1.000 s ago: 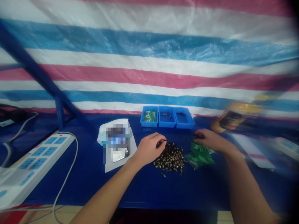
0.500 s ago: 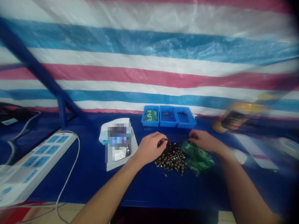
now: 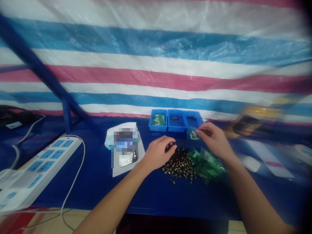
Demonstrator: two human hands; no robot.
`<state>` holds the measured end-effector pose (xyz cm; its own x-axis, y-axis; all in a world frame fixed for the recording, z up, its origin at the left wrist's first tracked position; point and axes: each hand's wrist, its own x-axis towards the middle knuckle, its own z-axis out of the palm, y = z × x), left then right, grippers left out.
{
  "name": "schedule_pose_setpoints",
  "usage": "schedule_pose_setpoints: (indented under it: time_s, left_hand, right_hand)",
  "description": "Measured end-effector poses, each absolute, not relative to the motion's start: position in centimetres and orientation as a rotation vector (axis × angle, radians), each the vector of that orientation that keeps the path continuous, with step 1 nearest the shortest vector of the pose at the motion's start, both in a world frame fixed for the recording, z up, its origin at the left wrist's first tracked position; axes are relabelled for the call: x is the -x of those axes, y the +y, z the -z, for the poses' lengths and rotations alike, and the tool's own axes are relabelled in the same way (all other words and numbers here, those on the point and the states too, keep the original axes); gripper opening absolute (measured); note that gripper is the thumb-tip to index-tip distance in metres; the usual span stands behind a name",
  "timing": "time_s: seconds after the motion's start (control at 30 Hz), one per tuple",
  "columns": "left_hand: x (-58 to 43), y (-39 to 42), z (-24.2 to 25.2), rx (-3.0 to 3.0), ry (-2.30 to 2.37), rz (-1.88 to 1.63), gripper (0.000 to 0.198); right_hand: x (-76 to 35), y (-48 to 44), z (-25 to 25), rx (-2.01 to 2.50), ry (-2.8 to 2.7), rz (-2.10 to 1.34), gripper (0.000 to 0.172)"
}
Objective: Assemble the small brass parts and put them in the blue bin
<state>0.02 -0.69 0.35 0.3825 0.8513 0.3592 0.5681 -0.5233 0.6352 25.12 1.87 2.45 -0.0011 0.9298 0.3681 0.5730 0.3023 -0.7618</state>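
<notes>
My right hand (image 3: pixel 214 139) pinches a small clear-and-green plastic bag (image 3: pixel 193 134) in front of the right-hand blue tray. My left hand (image 3: pixel 159 152) curls at the upper left side of a pile of small brass-and-dark screw-like metal pieces (image 3: pixel 180 167). Its thumb and forefinger come close together; whatever lies between them is too small to make out. Several green printed plastic bags (image 3: pixel 208 165) lie to the right of the pile, below my right hand. One loose metal piece (image 3: pixel 172 181) rests in front of the pile.
Behind the pile stand three blue trays: the left tray (image 3: pixel 158 129) holds a green bag, the middle tray (image 3: pixel 176 128) a few metal pieces. A white packet (image 3: pixel 122 126) and a power strip (image 3: pixel 46 159) lie leftward. Rightward are a yellow-lidded jar (image 3: pixel 253 122) and a white flat object (image 3: pixel 270 159).
My right hand has risen from the green bags toward the right-hand tray, with a small bag now in its fingers. My left hand stays beside the pile.
</notes>
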Motion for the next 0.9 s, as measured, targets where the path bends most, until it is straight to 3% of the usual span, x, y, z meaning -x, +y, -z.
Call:
schedule_pose_setpoints:
  time_s: [0.2,0.37,0.57,0.9]
  left_hand:
    - [0.0,-0.6,-0.8,-2.085,1.182,-1.005,0.048]
    - [0.1,-0.4,-1.0,-1.926,1.125,-0.987,0.023]
    - [0.3,0.0,-0.8,-1.757,1.093,-1.026,0.022]
    - [0.5,0.5,-0.2,-1.723,1.103,-1.015,0.022]
  right_hand:
    - [-21.1,0.4,-2.6,1.107,-1.614,-0.915,0.026]
    - [-19.6,0.1,-1.8,1.054,-1.59,-1.051,0.025]
    - [-19.5,0.1,-1.9,1.059,-1.697,-1.239,0.029]
    - [-19.6,-0.2,-1.8,1.121,-1.805,-1.13,0.028]
